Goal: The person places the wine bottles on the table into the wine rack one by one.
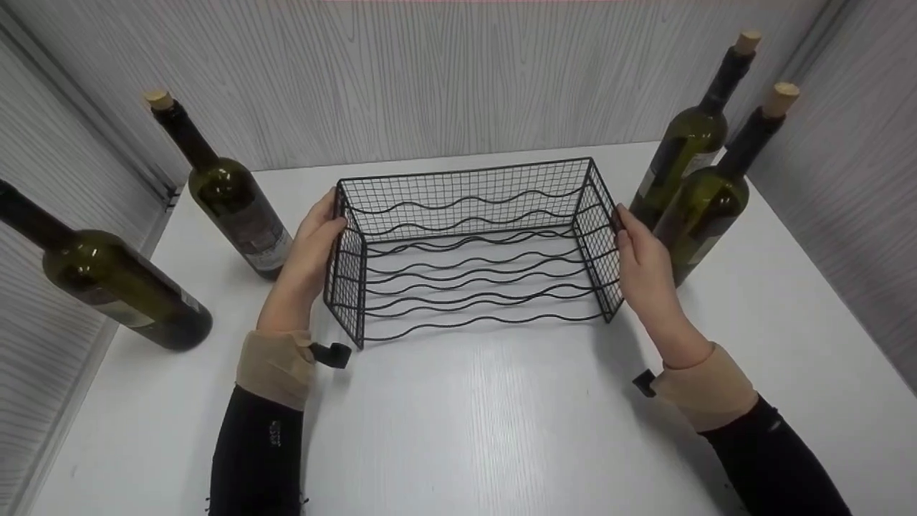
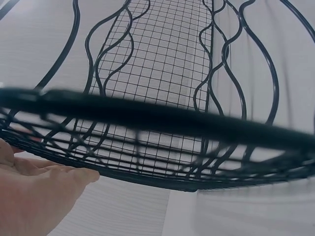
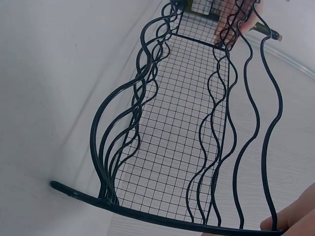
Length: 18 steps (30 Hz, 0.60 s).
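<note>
Black wire rack (image 1: 469,274): central, in front of the person, above the white bench (image 1: 466,423), long side running left to right. Mesh on 2 short ends and the far side; wavy wires run lengthwise. Cannot tell whether it touches the bench.

Left hand (image 1: 308,247): fingers holding the rack's left mesh end. Right hand (image 1: 645,261): fingers holding the right mesh end.

Bottles: 4, dark green glass, standing on the bench, 2 to each side. Near left bottle (image 1: 129,290): top out of sight. Far left bottle (image 1: 236,211): corked, near the left hand. Far right bottle (image 1: 684,158) and near right bottle (image 1: 706,215): both corked, the nearer just beside the right hand.

Tan cuff (image 1: 276,365) at the left wrist, black sleeve (image 1: 258,451) below it.
</note>
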Tool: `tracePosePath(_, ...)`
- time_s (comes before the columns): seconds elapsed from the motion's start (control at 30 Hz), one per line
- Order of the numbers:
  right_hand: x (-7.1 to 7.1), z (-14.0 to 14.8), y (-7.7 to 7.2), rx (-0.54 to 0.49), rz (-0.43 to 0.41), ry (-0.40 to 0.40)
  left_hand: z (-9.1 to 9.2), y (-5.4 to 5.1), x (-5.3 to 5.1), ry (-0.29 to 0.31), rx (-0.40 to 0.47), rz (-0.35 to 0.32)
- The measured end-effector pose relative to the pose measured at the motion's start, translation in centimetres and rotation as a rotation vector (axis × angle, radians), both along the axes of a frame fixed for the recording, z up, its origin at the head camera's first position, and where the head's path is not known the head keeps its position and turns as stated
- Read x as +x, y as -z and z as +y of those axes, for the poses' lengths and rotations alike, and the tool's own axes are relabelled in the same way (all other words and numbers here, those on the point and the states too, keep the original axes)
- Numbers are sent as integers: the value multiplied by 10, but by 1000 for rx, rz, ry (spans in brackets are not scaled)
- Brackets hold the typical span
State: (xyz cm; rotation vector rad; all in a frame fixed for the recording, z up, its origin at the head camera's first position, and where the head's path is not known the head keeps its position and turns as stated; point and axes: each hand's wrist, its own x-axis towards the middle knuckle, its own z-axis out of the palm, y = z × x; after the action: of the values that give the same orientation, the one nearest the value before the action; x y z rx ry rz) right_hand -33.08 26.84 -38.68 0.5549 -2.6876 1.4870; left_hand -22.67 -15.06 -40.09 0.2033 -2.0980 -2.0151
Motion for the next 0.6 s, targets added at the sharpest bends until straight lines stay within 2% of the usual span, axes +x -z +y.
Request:
tracePosePath(0.4,0,0,-3,-44,-38,-8,-1,0,-3,8,21,16)
tracePosePath(0.6,0,2,0,-51,-61,-12,-1,1,-2,9,32,2)
